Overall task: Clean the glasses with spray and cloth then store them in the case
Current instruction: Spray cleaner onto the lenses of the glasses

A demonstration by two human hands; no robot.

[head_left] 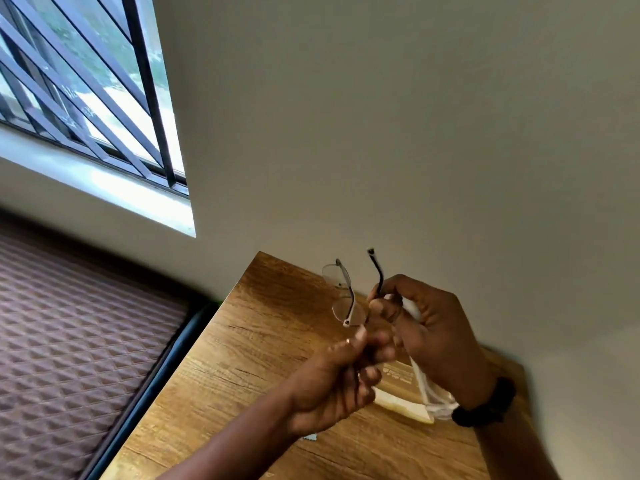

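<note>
Gripping glasses [350, 299], hands [332, 382] blurred, pale item [431, 393] (unclear) half hidden beneath.

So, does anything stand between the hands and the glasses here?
Nothing visible does: the left hand and the right hand both hold the glasses above the table.

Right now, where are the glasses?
In the head view, the glasses are held up between the left hand and the right hand, above the wooden table.
</note>
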